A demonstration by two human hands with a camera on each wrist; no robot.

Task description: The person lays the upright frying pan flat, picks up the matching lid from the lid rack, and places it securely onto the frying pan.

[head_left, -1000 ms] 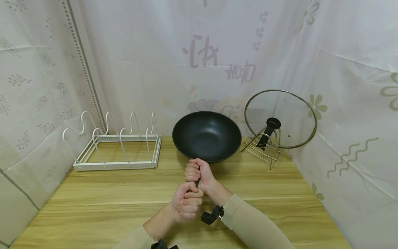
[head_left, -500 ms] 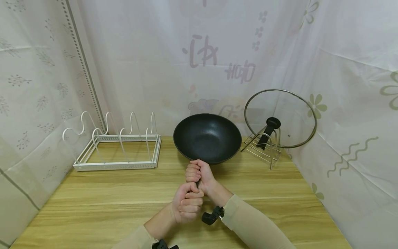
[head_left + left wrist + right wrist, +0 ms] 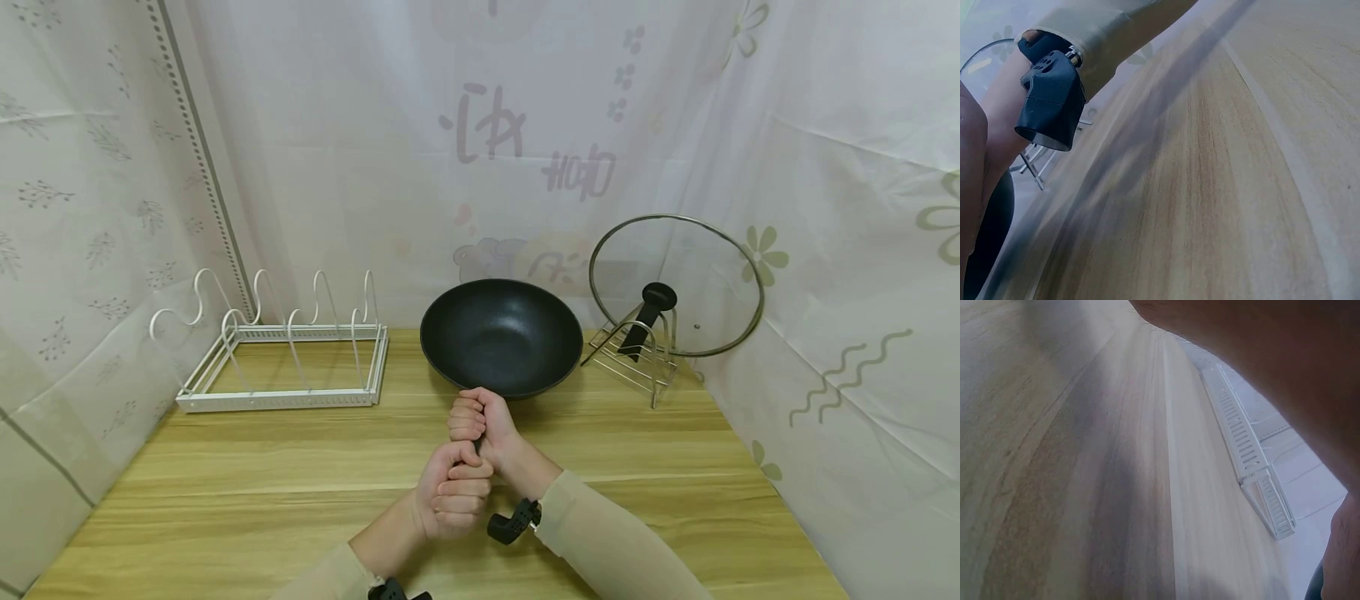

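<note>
A black wok [image 3: 501,337] with a deep round bowl faces me at the middle of the table, its inside tilted toward my side. Both fists are wrapped around its handle, stacked one behind the other. The right hand [image 3: 483,425] grips nearest the bowl, just below its rim. Closer to me, the left hand [image 3: 453,492] holds the rear of the handle, most of which the fingers hide. Only a dark sliver of the wok [image 3: 992,240] shows in the left wrist view. Whether its base touches the table cannot be made out.
On the left stands a white rack [image 3: 277,400] with several curved wire dividers. To the right, a small wire stand [image 3: 637,379] holds a glass lid [image 3: 705,275] upright, its black knob [image 3: 660,296] facing me. Printed curtains [image 3: 337,208] hang behind the wood-grain table [image 3: 262,483].
The wok's bowl has sunk slightly and shifted a touch to the right. Both hands move down a little with it, their grip unchanged. Rack and lid stay put.
</note>
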